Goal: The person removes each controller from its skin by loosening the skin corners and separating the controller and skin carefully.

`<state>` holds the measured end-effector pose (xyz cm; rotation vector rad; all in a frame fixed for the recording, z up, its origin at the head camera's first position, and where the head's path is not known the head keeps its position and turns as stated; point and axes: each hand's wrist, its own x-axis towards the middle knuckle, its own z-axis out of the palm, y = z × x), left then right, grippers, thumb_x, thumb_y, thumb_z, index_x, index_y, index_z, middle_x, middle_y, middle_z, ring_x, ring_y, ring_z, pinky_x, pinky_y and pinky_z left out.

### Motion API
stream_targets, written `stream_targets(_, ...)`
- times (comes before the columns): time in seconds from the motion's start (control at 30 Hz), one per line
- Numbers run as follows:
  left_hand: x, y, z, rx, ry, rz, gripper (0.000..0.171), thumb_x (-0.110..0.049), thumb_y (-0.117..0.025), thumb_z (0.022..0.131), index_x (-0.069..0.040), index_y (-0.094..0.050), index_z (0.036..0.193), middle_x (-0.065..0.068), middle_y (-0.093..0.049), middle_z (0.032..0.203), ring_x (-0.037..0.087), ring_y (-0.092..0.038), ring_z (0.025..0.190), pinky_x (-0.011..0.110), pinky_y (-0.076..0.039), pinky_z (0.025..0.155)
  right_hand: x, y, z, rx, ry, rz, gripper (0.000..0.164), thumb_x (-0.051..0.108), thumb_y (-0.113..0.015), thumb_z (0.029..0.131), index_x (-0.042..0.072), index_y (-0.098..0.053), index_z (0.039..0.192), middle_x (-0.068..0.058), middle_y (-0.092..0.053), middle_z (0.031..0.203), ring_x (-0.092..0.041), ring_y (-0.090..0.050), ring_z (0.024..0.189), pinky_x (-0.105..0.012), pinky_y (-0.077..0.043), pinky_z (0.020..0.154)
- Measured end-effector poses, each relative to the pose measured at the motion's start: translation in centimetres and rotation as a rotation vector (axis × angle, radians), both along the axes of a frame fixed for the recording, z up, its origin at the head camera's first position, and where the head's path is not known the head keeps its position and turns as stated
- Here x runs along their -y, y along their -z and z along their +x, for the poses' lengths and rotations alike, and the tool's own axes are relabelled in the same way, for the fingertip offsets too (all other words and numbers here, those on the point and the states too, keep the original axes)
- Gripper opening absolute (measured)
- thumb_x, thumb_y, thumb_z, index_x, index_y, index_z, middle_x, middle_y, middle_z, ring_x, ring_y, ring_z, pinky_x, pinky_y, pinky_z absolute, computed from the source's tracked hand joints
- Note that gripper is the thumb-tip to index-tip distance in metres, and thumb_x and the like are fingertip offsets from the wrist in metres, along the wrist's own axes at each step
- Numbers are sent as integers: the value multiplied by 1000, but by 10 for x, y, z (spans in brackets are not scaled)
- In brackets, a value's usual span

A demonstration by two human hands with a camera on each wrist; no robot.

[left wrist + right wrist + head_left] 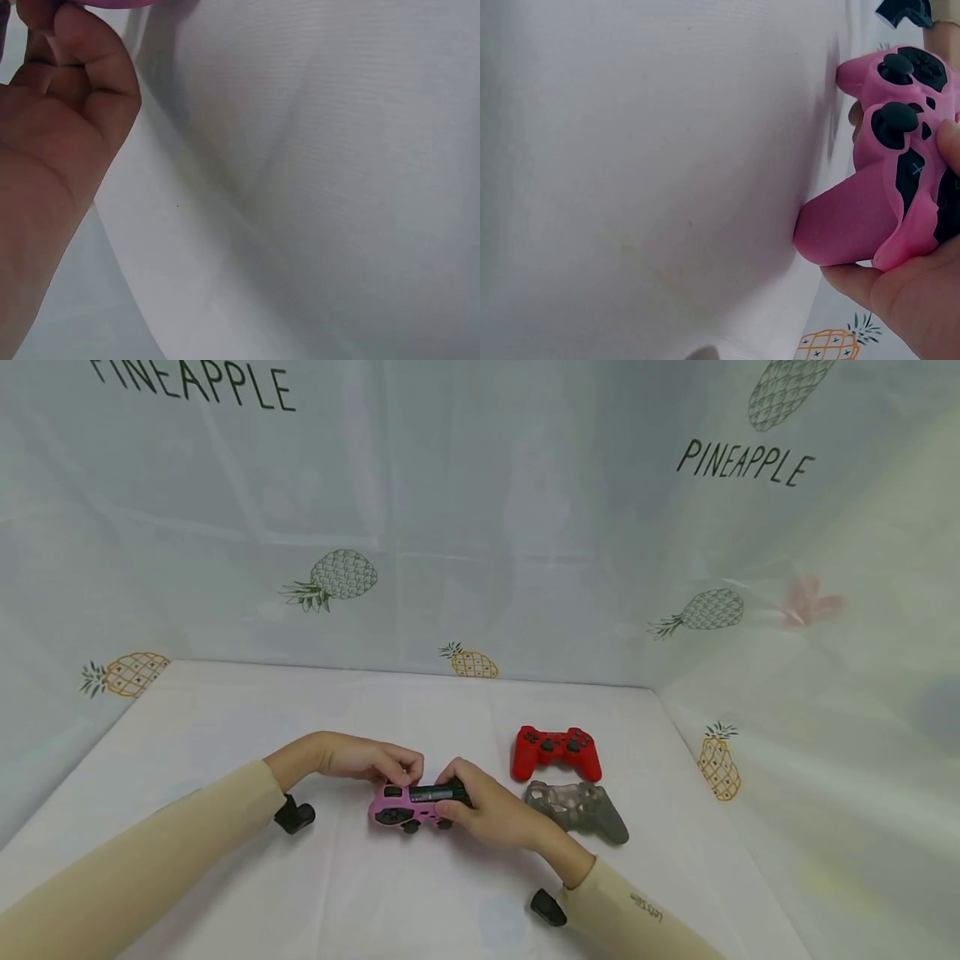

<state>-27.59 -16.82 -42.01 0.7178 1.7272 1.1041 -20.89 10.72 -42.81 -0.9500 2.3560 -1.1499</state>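
Note:
A black game controller (435, 794) with a pink rubbery cover (377, 811) partly over it is held between my hands just above the white table. My right hand (491, 807) grips its right end, with the thumb on the near side. At the far edge, my left hand (369, 760) bends its fingers and pinches the cover. In the right wrist view the pink cover (847, 221) gapes at one side, and the black body shows there beside two thumbsticks. The left wrist view has my curled left fingers (109, 71) near a sliver of pink; their contact is mostly cut off.
A red controller (556, 753) lies to the right on the white tablecloth (420, 902). Closer to my right hand is a grey, camouflage-like controller or cover (581, 810). Curtains printed with pineapples (472, 527) hang behind and at both sides. Black wrist cameras (294, 815) are by both sleeves.

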Motion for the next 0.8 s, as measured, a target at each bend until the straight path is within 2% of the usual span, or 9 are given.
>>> stream_targets(0.17, -2, -1, -3, 22, 30, -10, 13, -26, -53, 105, -15, -50, 101, -1, -48, 99, 18, -47, 104, 37, -39, 91, -1, -2, -1, 8, 1, 5, 21, 23, -67, 107, 18, -52, 121, 6, -66, 109, -9, -60, 96, -26, -51, 83)
stream_targets(0.3, -2, -1, -2, 34, 40, 16, 13, -24, -51, 107, -14, -48, 100, 0, -49, 103, 19, -47, 106, 37, -39, 92, -1, -2, -1, -20, -14, 12, 21, 23, -67, 107, 18, -53, 122, 6, -63, 112, -9, -60, 97, -26, -51, 84)
stream_targets(0.53, -1, 4, -2, 72, 54, 66, 14, -24, -48, 107, -13, -45, 99, -1, -48, 98, 18, -47, 98, 33, -40, 82, -2, 0, -2, -32, -17, 9, 21, 23, -66, 107, 17, -53, 121, 6, -62, 111, -9, -59, 97, -26, -51, 85)
stream_targets(0.8, 2, 8, -3, 97, 40, 69, 13, -23, -49, 108, -13, -47, 100, 0, -47, 97, 17, -47, 93, 32, -40, 79, -1, 1, -2, -31, -30, -7, 21, 22, -67, 107, 16, -53, 122, 6, -65, 108, -8, -59, 95, -26, -51, 84)
